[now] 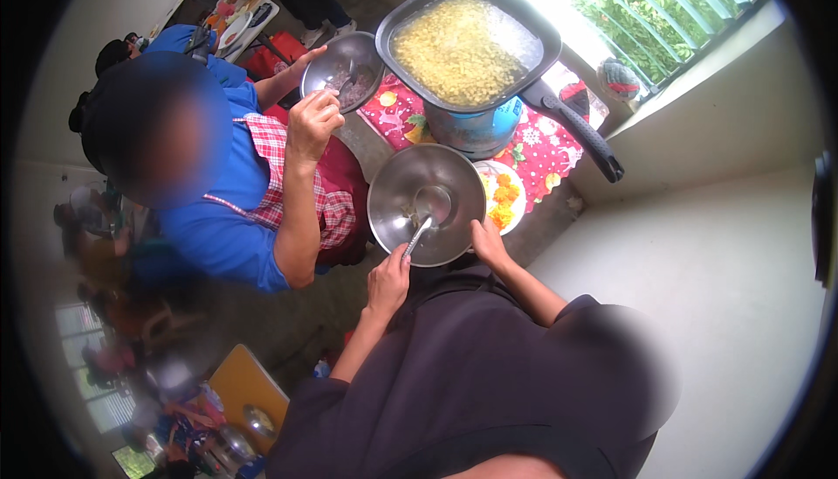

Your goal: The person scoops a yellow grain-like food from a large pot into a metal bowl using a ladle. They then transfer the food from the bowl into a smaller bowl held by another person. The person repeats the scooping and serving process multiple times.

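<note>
Our round, shiny steel mixing bowl (426, 204) sits between us and the blue gas burner (476, 125). Our left hand (389, 280) is closed around the handle of a metal ladle (425, 217) dipping into it, while our right hand (488, 241) grips the bowl's rim. Beyond, a black square pan (467, 42) of yellow food rests on the burner; a co-worker in a blue shirt (218, 217) stands left.

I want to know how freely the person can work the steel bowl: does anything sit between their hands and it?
Nothing visible does. The left hand grips the spoon that reaches into the steel bowl, and the right hand holds the bowl's near rim directly. The plate of yellow food lies beyond the bowl, and the co-worker's hand is off to the left.
</note>
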Tool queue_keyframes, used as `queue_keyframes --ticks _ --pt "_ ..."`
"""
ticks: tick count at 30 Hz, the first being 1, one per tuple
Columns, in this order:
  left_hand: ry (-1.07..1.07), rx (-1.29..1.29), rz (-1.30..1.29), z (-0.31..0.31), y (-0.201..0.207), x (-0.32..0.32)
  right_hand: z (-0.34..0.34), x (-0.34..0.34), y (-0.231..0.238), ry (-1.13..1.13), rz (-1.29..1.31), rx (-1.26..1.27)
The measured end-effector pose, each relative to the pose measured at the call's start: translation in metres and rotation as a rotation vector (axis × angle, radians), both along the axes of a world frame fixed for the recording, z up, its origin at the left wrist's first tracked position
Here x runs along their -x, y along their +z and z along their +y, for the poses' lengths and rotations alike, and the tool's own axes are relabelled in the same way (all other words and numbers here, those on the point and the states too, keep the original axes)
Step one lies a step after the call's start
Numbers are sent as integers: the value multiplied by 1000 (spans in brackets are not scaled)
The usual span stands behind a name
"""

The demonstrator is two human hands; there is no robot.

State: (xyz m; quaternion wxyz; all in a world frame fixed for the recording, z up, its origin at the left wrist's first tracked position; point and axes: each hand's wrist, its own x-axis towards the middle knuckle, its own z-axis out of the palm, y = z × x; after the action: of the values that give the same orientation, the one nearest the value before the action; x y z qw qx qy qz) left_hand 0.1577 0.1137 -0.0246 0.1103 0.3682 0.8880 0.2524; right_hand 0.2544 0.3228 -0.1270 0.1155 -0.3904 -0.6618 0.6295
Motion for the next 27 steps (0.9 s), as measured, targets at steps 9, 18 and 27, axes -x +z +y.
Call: queue_keyframes --ticks 9,18,27 --pt "-19 20 18 3 -6 -1 9 -7 1 52 -72 97" --pt "-40 22 57 3 -5 0 10 -13 8 17 -50 52" --pt "-10 -37 49 3 4 -1 2 -8 -12 -31 8 -41"
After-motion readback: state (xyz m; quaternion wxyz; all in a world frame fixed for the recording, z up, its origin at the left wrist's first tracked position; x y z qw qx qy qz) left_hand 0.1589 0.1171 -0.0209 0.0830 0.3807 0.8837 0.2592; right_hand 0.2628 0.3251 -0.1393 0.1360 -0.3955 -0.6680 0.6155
